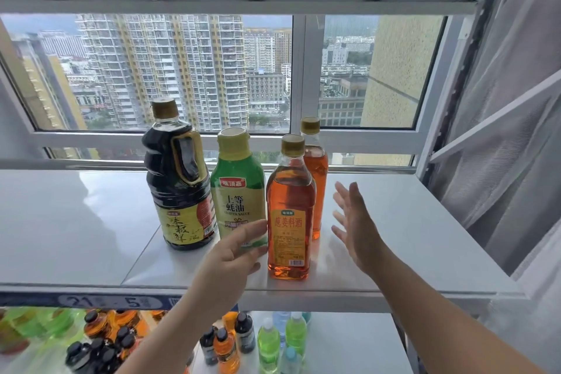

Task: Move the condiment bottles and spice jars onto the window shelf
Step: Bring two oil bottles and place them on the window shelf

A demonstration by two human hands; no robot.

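Head view: rear bottle (318, 165) (label hidden)

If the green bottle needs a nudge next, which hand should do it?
Probably the left. The left hand is just in front of the green bottle, fingers relaxed. The right hand hangs open beyond the front orange bottle, which stands in its way.

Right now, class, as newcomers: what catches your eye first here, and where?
Four bottles cluster on the shelf by the window: dark jug, green oyster sauce bottle, front amber bottle, rear amber bottle. The left hand covers the green bottle's foot; the right hand hovers open beside the amber pair.
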